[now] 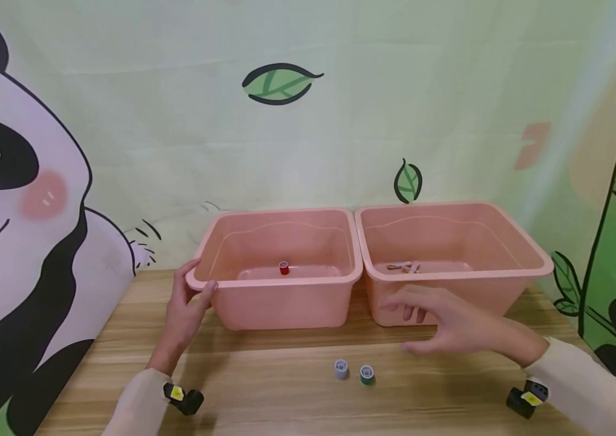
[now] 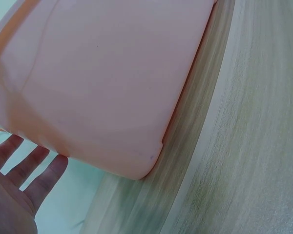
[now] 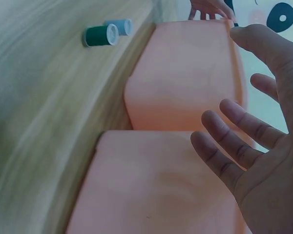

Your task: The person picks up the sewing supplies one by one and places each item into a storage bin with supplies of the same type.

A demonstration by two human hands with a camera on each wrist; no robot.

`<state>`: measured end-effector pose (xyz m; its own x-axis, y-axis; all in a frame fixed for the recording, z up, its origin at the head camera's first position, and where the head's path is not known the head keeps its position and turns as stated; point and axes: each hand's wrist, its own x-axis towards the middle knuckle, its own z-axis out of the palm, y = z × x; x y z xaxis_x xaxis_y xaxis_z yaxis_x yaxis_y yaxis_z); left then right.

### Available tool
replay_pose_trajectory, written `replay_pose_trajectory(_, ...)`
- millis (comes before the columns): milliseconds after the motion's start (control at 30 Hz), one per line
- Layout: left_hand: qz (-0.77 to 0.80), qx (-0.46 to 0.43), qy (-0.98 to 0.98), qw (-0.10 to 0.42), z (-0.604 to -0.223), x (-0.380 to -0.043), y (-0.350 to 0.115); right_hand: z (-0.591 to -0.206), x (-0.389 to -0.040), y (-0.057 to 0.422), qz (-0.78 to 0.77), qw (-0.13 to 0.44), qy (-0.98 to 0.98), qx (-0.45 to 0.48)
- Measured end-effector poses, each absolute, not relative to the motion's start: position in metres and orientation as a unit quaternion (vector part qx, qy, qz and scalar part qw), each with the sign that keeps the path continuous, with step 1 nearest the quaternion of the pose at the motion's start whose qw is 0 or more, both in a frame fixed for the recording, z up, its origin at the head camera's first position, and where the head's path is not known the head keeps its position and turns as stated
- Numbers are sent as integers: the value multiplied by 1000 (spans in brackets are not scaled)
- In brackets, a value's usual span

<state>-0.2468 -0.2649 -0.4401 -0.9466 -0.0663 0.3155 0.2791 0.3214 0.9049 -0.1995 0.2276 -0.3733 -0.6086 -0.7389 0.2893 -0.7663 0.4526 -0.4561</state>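
Note:
My left hand touches the left corner of the left pink bin, its thumb by the front rim. In the left wrist view its fingers lie fairly straight and spread against the bin's outside. Inside this bin stands a red thread spool. My right hand hovers, fingers apart and holding nothing, before the right pink bin. On the table to its left stand a light blue thread spool and a green thread spool, close together but apart.
Several small peg-like pieces lie inside the right bin. Both bins stand side by side on the wood-grain table. A cloth backdrop with a panda and leaves hangs behind.

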Motion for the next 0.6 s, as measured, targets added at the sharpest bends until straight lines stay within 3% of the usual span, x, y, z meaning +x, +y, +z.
replay_pose_trajectory(300, -581, -69, -797, 153, -440, -247, -266, -399, -200, 218, 302, 4, -837, 457)
replay_pose_trajectory(600, -582, -68, -797, 145, -439, -246, -265, -420, -204, 208, 314, -57, -846, 427)
